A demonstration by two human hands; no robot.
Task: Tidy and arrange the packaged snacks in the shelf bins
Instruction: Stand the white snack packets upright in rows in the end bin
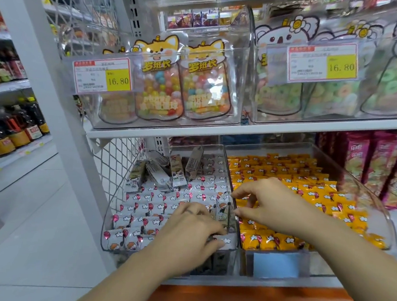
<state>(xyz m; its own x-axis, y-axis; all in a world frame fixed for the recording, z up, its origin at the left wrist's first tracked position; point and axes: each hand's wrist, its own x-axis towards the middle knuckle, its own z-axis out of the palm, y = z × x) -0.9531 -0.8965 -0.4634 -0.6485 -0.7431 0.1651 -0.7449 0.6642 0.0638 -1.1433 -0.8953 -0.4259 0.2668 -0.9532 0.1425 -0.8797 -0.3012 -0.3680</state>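
Shop aisle, price tags [103, 76] on snack bins [237, 101], bottle shelves [9, 133]

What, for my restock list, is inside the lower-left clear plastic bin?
Rows of white packets with red balloon prints; taller grey packets stand at the back. The left hand covers the front-right corner; lower layers are hidden.

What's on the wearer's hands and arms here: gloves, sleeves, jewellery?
Nothing much. There are no gloves, and no sleeves, watch or bracelet show on the forearms. The left hand has a thin dark band on one finger, probably a ring. The right hand shows nothing worn.
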